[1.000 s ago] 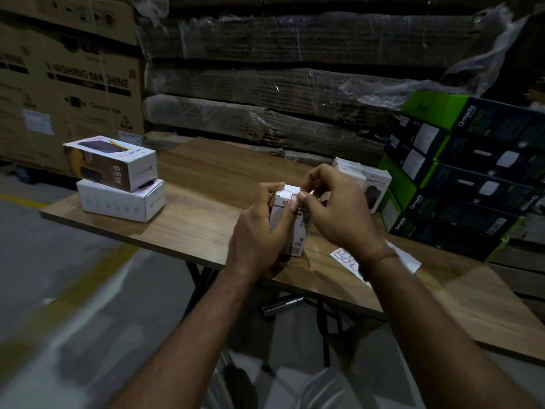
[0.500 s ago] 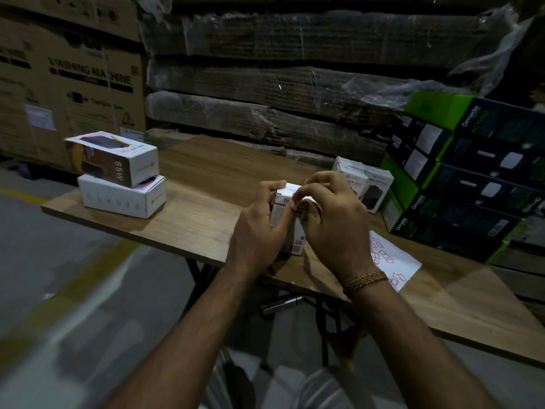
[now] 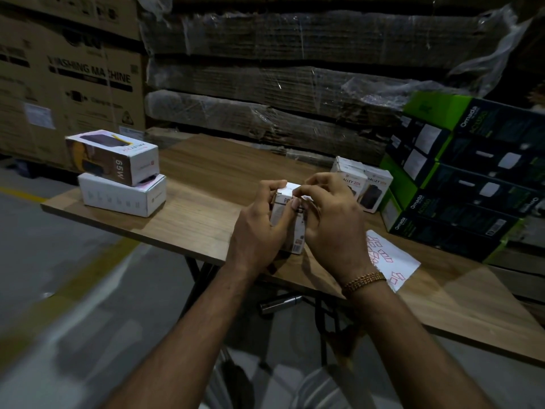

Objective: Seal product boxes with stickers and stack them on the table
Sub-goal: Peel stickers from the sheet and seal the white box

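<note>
The small white product box (image 3: 290,228) stands upright on the wooden surface (image 3: 206,184) near its front edge, held between both hands. The left hand (image 3: 256,228) grips its left side, thumb laid across the front face and fingers (image 3: 272,185) curled over the top edge. The right hand (image 3: 333,222) is curled over the top right corner, its fingers (image 3: 306,191) apparently pinching or pressing a sticker at the flap; the light is poor and the sticker itself is too small to make out for certain.

The main risk, as I judge it, is a crooked or creased seal: if the right hand presses down before the sticker bridges flap and wall evenly, it may grab only one side and leave the flap free to lift. A hard push on top could also tip the upright box, since it stands on its narrow end. The sticker sheet (image 3: 389,258) lies just beside the right wrist and partly over the surface edge, so a sweep of the forearm might drag it off. The finished stack (image 3: 118,175) sits well apart at the left, so carrying the box over means a long reach, and the top box there already sits askew
</note>
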`<control>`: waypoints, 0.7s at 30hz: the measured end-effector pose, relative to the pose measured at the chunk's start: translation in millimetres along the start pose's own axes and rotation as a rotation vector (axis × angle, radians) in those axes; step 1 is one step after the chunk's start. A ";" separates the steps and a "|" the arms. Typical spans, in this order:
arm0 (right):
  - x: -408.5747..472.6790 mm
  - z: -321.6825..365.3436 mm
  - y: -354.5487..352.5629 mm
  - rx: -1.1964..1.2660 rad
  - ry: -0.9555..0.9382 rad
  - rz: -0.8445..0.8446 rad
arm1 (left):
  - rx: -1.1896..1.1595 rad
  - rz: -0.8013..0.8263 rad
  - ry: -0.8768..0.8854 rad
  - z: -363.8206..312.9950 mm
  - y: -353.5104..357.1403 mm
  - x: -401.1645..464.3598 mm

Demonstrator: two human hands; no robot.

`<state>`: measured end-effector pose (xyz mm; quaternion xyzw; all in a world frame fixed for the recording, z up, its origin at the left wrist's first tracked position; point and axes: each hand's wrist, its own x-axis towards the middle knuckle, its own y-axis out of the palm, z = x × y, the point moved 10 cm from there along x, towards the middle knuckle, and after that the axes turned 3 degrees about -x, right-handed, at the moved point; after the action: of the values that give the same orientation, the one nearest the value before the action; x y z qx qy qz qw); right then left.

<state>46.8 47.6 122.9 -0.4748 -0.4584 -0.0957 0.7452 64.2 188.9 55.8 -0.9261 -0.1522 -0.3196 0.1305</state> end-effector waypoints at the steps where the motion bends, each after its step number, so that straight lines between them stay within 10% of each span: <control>1: -0.2 -1.1 0.1 0.011 0.007 0.001 | -0.001 -0.002 -0.001 -0.3 -0.3 -0.1; 21: -11.7 3.3 -0.5 0.052 0.040 0.001 | -0.042 0.029 0.034 -6.4 -2.5 -4.0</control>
<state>38.0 46.5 114.6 -0.4534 -0.4454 -0.0926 0.7665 56.7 188.2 58.4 -0.9252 -0.1297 -0.3365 0.1181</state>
